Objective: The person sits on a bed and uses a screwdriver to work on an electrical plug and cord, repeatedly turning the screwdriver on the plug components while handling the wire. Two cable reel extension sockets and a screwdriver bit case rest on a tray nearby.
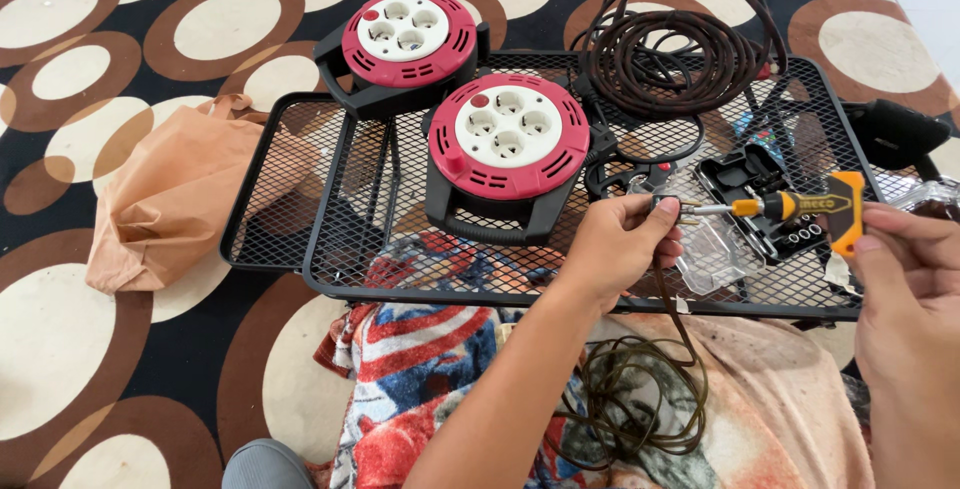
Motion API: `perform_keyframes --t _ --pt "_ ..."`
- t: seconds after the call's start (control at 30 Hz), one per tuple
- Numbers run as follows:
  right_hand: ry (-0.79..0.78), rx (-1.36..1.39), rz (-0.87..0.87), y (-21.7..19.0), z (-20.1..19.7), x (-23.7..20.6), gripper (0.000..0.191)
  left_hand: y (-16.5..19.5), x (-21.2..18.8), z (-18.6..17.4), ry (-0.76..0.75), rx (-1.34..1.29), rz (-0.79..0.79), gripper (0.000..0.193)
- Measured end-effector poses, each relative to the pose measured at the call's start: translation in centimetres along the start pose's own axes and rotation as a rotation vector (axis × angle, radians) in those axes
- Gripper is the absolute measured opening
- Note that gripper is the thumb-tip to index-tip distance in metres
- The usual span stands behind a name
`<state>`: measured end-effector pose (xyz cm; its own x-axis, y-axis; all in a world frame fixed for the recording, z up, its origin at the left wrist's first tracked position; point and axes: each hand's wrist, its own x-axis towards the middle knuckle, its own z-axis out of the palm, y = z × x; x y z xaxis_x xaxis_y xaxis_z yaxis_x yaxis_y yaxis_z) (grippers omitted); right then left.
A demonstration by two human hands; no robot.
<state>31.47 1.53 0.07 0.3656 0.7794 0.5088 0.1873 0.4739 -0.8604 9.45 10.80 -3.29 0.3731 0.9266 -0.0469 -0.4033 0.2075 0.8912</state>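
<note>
Brown, black and cream circles cover the carpet [120,79] that fills the floor under everything. At the far left a crumpled tan bag [170,199] lies on it, touching the left end of a black wire-mesh rack [300,179]. Near the rack's back edge sits a red and white cable reel [407,39] with four sockets in its face, and just in front of it, on the mesh, a second reel of the same kind [508,139] stands in its black frame.

Below the rack a patterned red, white and blue cloth [420,359] covers the person's lap, with a loose coil of dark green cord [640,399] lying on it. That cord runs up to the left hand [620,244], whose fingers are closed around a small plug [668,207] at the cord's end, held just above the rack's front edge.

Behind the hand a large coil of dark brown cable [680,49] rests on the rack's far right part. A clear plastic lid [715,254] and an open black bit case [770,204] lie on the mesh between the hands.

A yellow and black screwdriver [800,209] has its metal tip at the plug. Its T-shaped handle is gripped by the closed fingers of the right hand [905,289], at the right edge.
</note>
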Motion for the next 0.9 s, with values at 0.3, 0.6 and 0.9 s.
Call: perform_keyframes --t 0.3,0.6,0.9 --pt "0.002 -0.299 -0.193 -2.0 1.7 0.0 0.028 -0.2 0.2 0.2 -0.02 -0.033 -0.021 0.029" --pt "0.016 -0.2 -0.187 -2.0 1.7 -0.8 0.021 -0.4 0.0 0.3 -0.005 -0.021 -0.031 0.028" --pt "-0.006 -0.299 -0.116 -2.4 2.2 -1.0 0.006 -0.5 0.1 0.8 -0.058 -0.037 -0.037 0.03"
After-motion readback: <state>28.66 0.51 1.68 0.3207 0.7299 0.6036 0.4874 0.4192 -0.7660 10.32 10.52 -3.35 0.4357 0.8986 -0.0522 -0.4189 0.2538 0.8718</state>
